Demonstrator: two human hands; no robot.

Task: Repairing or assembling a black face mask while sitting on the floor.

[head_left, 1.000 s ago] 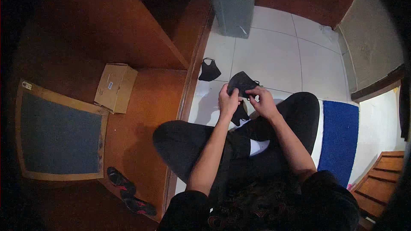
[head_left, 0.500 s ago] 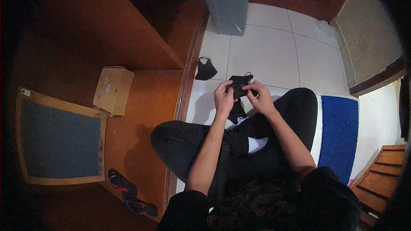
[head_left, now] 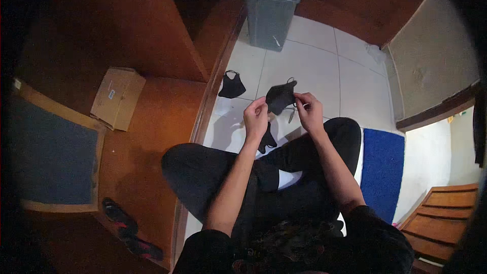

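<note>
A black cloth face mask [head_left: 280, 98] is stretched between my two hands above the tiled floor, its ear loops showing at the right end. My left hand [head_left: 256, 117] pinches the mask's left edge between thumb and fingers. Opposite it, my right hand [head_left: 309, 110] grips the right edge near a loop. Another black face mask [head_left: 233, 86] lies on the tiles to the far left. Close to my crossed legs, below the held mask, rests a further black mask [head_left: 267, 139], partly hidden by my left hand.
A grey bin [head_left: 271, 20] stands on the tiles at the far side. On the brown wooden ledge to the left are a cardboard box [head_left: 116, 99], a framed dark board [head_left: 48, 152] and black-and-red sandals [head_left: 129, 228]. A blue mat [head_left: 383, 172] lies at my right, before a wooden slatted piece [head_left: 441, 218].
My hands have drawn apart, and the mask now hangs spread between them instead of bunched up. The whole view has shifted a little.
</note>
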